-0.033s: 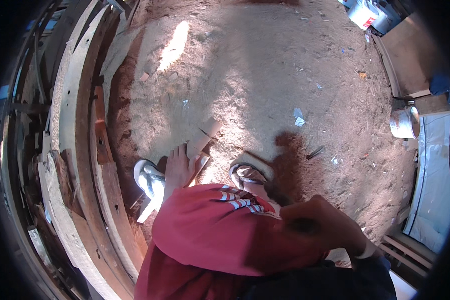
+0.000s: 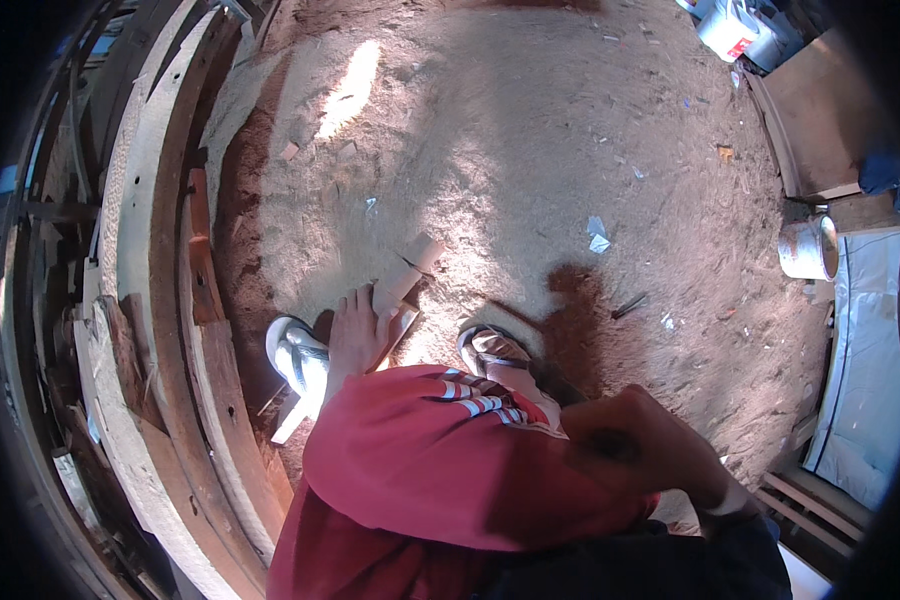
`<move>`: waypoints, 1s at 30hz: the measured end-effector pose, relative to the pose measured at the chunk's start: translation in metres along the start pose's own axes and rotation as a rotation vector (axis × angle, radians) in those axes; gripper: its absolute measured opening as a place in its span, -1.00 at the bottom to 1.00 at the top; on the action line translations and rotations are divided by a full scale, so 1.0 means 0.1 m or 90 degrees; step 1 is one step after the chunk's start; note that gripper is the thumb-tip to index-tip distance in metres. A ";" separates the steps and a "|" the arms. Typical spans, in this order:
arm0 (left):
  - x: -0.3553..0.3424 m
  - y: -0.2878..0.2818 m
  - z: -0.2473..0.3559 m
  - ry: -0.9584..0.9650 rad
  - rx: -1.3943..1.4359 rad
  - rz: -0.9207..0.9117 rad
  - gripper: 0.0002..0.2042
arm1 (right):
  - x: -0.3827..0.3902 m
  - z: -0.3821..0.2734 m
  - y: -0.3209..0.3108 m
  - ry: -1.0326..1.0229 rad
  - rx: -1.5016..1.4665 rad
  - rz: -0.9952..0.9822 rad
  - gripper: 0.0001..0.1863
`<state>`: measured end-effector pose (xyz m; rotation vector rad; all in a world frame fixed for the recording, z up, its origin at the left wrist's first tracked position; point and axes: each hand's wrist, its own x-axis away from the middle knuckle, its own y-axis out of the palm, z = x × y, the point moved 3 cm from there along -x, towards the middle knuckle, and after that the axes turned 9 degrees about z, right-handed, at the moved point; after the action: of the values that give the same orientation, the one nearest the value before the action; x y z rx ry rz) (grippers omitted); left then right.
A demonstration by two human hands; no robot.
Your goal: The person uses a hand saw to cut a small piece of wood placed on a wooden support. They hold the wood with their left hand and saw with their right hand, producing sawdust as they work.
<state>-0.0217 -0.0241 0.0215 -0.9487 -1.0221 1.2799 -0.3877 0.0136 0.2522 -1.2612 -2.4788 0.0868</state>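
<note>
My left hand [image 2: 355, 335] reaches down between my feet, fingers stretched out and lying against a short wooden piece [image 2: 398, 287] on the ground. Beside the thumb, another pale strip of wood [image 2: 400, 328] catches the sunlight. My right hand [image 2: 625, 430] is curled beside the red-clothed knee [image 2: 420, 450]. Its fingers are bent in and shaded, so what they hold, if anything, cannot be made out. My feet in sandals stand on either side, the left sandal [image 2: 298, 352] in bright light and the right sandal [image 2: 492, 350] partly shaded.
Long wooden beams [image 2: 155, 250] are stacked along the left. Sawdust-strewn ground [image 2: 530, 150] has paper scraps [image 2: 597, 235] on it. To the right are a white bucket [image 2: 808, 247], a brown board [image 2: 815, 115] and a pale sheet-covered panel [image 2: 860, 350]. More buckets [image 2: 727, 30] stand at the far right.
</note>
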 end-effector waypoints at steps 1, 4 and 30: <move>-0.03 0.00 0.02 0.008 0.006 0.011 -0.41 | -0.01 -0.05 -0.04 0.021 0.003 0.008 -0.75; -0.07 0.07 0.15 0.031 0.028 0.023 -0.40 | -0.19 0.20 0.16 -0.055 0.006 0.067 -0.73; -0.01 0.12 -0.05 0.013 0.071 0.047 -0.39 | -0.02 -0.05 0.22 0.060 -0.002 0.134 -0.81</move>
<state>-0.0201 -0.0244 0.0081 -0.9192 -0.8971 1.3711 -0.3682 0.0249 0.2517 -1.4886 -2.2620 0.0751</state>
